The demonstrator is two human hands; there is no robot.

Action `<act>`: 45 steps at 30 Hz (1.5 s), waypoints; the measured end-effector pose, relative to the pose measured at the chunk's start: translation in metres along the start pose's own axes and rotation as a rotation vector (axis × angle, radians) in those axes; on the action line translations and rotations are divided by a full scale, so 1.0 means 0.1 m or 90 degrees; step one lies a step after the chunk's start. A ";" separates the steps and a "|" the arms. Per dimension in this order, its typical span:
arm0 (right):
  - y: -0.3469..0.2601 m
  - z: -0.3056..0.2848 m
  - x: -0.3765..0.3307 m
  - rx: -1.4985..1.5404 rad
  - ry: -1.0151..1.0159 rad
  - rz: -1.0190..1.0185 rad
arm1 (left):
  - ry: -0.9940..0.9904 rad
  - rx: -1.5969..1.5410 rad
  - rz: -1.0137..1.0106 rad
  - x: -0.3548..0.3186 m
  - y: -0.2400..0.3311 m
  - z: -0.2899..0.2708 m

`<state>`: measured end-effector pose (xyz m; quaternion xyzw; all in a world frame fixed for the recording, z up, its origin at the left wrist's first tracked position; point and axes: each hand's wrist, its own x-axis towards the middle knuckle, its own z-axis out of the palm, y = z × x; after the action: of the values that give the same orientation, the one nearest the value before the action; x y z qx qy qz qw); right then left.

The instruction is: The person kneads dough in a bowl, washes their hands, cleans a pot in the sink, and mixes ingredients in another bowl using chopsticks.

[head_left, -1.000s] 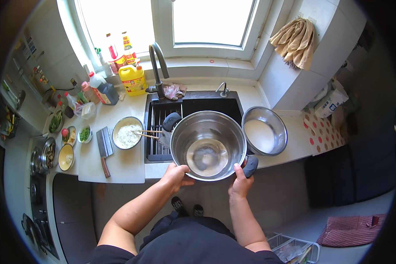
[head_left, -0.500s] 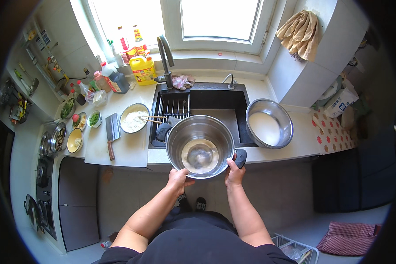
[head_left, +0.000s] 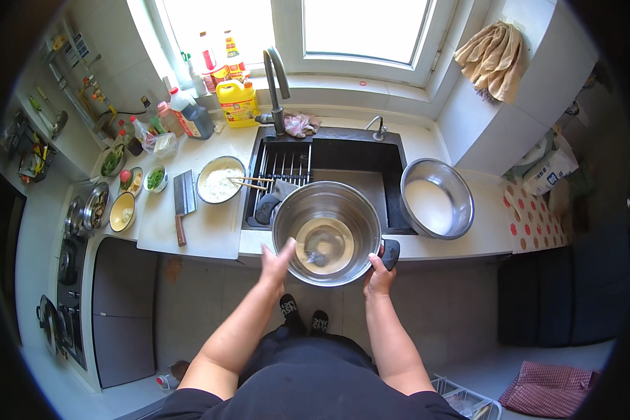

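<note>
A large steel pot (head_left: 329, 198) with dark handles hangs tilted toward me at the front edge of the sink. Its inside looks empty apart from a pale, shiny round bottom. My right hand (head_left: 379, 275) grips the pot by its right handle (head_left: 390, 255) and the rim beside it. At the pot's near left side, my left hand (head_left: 276, 266) is open, fingers stretched upward; whether it touches the wall is hard to see. The pot's left handle (head_left: 266, 208) lies over the left part of the black sink (head_left: 392, 175).
Right of the sink stands a steel basin (head_left: 462, 199) with whitish contents. To the left are a bowl of flour (head_left: 221, 180) with chopsticks (head_left: 250, 183), a cleaver (head_left: 184, 199) on a white board (head_left: 154, 234), and several small bowls. A tall faucet (head_left: 276, 91) rises behind.
My left hand has let go of the pot's lower rim and moved up along its left side, fingers now extended. My right hand keeps its hold. The whole view has shifted slightly.
</note>
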<state>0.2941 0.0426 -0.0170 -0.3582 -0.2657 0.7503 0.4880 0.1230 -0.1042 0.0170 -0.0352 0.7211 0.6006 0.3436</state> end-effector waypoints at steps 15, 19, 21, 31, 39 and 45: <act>-0.23 0.81 -0.59 -0.095 -0.096 0.020 | -0.104 -0.496 0.067 0.08 0.60 -1.22; -0.04 1.47 -1.05 -0.139 -0.188 0.062 | -0.080 -0.555 0.109 -0.33 0.67 -2.25; 0.16 1.83 -1.31 -0.167 -0.256 0.093 | -0.056 -0.563 0.156 -0.48 0.63 -2.85; 2.15 3.61 -3.06 -0.178 -0.462 0.305 | 0.326 -0.603 0.306 -1.25 0.42 -5.64; 4.03 5.23 -4.19 -0.217 -0.668 0.420 | 0.539 -0.675 0.425 -1.31 0.37 -7.67; 5.26 6.50 -5.09 -0.211 -0.703 0.514 | 0.691 -0.725 0.451 -0.98 0.39 -9.00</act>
<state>-0.3728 -0.6600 0.1228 -0.0653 -0.4320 0.8944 -0.0959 -0.2286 -0.9304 0.1408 -0.2576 0.3428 0.8425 -0.3262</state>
